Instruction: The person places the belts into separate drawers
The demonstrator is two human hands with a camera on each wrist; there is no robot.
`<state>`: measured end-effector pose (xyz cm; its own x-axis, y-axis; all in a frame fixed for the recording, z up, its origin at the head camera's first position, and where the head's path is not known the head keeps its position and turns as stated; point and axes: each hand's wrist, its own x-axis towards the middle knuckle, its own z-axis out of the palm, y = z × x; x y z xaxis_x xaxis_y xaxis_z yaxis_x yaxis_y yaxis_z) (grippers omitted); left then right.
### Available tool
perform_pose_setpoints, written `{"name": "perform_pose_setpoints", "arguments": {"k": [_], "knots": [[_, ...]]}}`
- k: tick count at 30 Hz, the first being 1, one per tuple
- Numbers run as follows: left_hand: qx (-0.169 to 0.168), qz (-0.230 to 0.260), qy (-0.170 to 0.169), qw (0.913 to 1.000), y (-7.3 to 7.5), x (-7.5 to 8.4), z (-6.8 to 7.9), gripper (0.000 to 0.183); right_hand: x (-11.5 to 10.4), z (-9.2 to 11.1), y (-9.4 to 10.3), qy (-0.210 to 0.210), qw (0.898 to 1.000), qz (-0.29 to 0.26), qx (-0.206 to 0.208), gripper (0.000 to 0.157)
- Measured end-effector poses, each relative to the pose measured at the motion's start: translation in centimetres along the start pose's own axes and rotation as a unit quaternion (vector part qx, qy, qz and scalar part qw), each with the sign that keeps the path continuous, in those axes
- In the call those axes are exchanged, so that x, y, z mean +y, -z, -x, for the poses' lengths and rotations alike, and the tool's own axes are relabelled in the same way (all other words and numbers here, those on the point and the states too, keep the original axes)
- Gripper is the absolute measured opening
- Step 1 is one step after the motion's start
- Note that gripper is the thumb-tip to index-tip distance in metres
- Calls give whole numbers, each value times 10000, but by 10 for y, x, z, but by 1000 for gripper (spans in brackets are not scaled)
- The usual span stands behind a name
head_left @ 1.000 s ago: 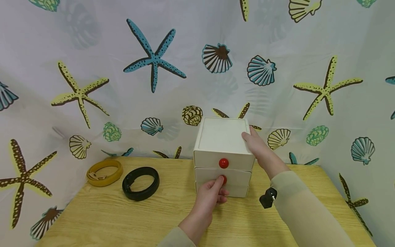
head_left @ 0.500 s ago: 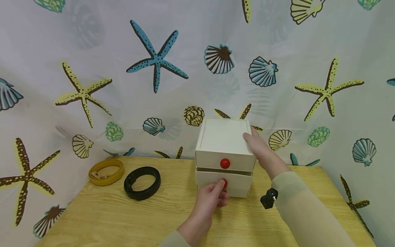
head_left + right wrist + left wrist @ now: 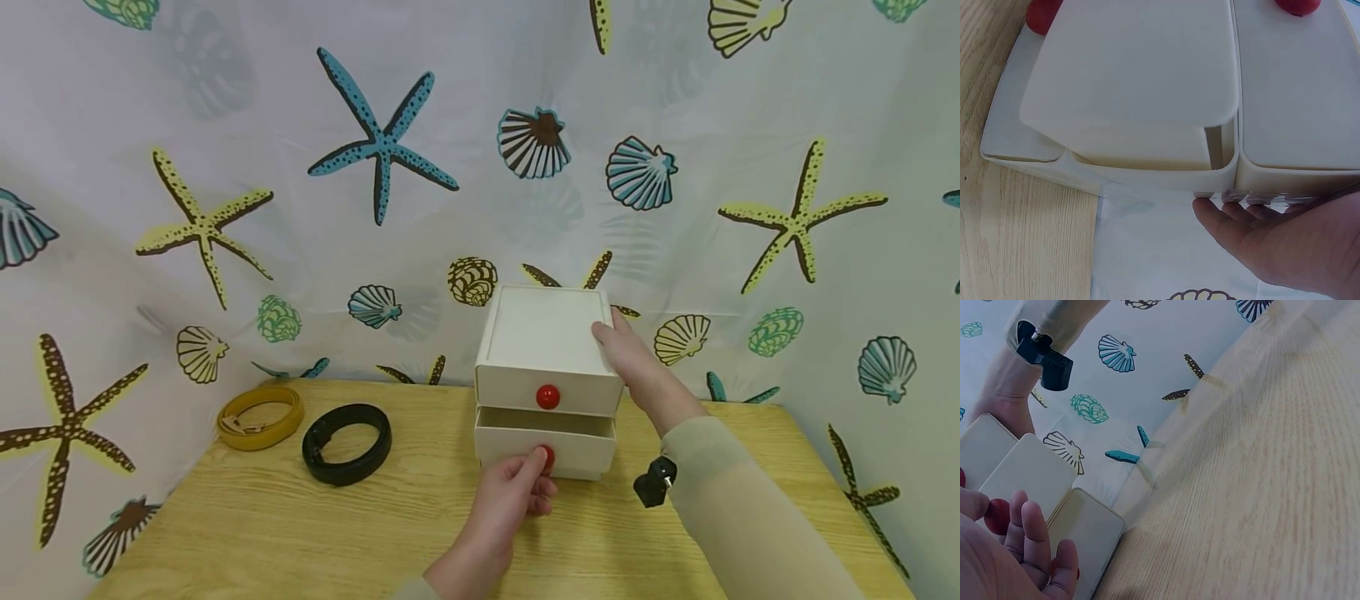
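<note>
A white drawer box point(image 3: 547, 329) with red knobs stands at the back of the table. Its middle drawer point(image 3: 581, 454) is partly pulled out, leaving a gap under the top drawer. My left hand point(image 3: 502, 496) pinches the middle drawer's red knob point(image 3: 550, 457) between thumb and index finger; the knob point(image 3: 997, 516) also shows in the left wrist view, near the bottom drawer point(image 3: 1094, 519). On the box's right side rests my right hand point(image 3: 630, 354), thumb at the top edge. In the right wrist view its fingers point(image 3: 1219, 225) lie fairly straight along the side. The drawer's inside is mostly hidden.
A coiled yellow belt point(image 3: 264, 438) and a coiled black belt point(image 3: 348, 475) lie on the wooden table point(image 3: 300, 542), left of the box. A cloth with starfish and shells point(image 3: 420, 225) hangs close behind the box and along both sides.
The middle drawer has slid out toward me, with my left hand pinching its knob; a dark gap has opened above it. My right hand stays at the box's side.
</note>
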<state>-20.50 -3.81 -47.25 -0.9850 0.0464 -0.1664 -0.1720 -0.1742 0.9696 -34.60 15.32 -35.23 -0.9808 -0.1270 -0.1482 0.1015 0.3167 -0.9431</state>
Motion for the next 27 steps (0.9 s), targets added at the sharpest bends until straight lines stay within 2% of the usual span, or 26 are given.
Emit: {"name": "perform_pose_setpoints", "arguments": {"k": [19, 27], "knots": [[-196, 13, 123, 9997, 2, -3, 18, 35, 1, 0, 1, 21, 10000, 2, -32, 74], [-233, -93, 370, 9990, 4, -5, 22, 37, 1, -1, 0, 67, 10000, -38, -38, 72]]}}
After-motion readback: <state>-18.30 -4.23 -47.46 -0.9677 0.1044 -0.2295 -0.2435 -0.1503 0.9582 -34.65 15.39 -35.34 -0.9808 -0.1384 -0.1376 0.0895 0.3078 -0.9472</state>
